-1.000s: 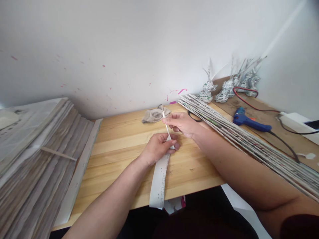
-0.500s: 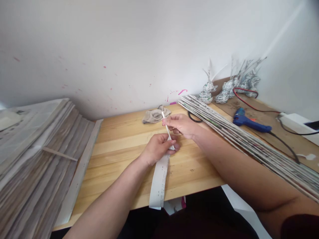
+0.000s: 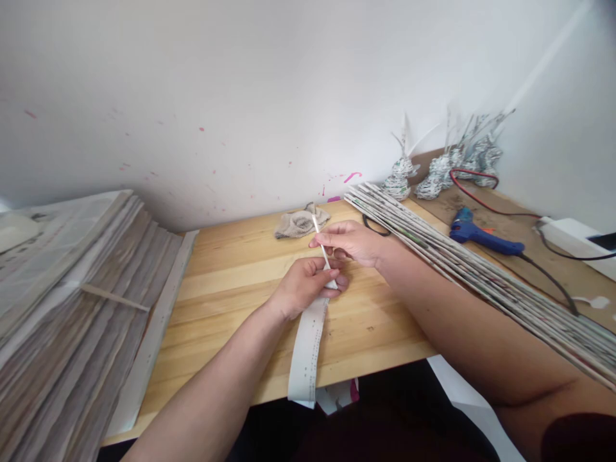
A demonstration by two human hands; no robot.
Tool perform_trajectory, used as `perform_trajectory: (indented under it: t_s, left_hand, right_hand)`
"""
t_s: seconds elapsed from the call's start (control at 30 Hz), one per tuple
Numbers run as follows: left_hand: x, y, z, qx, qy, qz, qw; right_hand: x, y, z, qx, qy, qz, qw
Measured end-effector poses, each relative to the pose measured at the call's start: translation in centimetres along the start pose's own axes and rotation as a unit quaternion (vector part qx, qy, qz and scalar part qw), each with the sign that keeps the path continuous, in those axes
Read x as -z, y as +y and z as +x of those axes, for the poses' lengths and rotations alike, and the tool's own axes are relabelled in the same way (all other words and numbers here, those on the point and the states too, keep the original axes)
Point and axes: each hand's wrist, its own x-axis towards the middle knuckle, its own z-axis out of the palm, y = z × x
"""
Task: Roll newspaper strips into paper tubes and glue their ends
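Note:
A long strip of printed newspaper (image 3: 308, 350) runs from my left hand down over the table's front edge. Its upper part is rolled into a thin white paper tube (image 3: 323, 247) that slants up and away. My left hand (image 3: 308, 285) pinches the strip where flat paper meets the roll, thumb on top. Just above and to the right, my right hand (image 3: 344, 240) grips the tube between thumb and fingertips. A crumpled grey-beige cloth (image 3: 294, 223) lies behind the tube's upper end.
Stacked newspaper strips (image 3: 110, 308) fill the left side. A bundle of rolled paper tubes (image 3: 462, 269) lies diagonally at right. Beyond it are a blue glue gun (image 3: 486, 239) with its cord, a white power strip (image 3: 577, 237) and several woven paper figures (image 3: 398, 179) near the wall.
My right hand's fingertips have slid slightly down and left along the tube, so more of its tip shows above them. My left hand stays almost in place.

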Motion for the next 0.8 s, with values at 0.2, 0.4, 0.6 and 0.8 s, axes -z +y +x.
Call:
perform_trajectory:
  t_s: [0.2,0.4,0.6,0.8]
  left_hand:
    - [-0.19,-0.01,-0.07,0.012,-0.008,-0.003,1.0]
    - [-0.24,0.24,-0.29,0.02,-0.009,-0.005,1.0]
    - [-0.14,0.05,-0.36,0.02,-0.021,-0.008,1.0]
    - [-0.15,0.15,-0.31,0.01,-0.022,-0.017,1.0]
  right_hand:
    - [-0.14,0.35,0.26,0.005,0.115,0.026,0.993]
    - [0.26,-0.08,0.01,-0.006,0.014,0.026,1.0]
    - [0.02,-0.07,0.12,0.007,0.095,0.049,0.994]
    - [0.19,-0.1,0.01,-0.006,0.021,0.017,1.0]
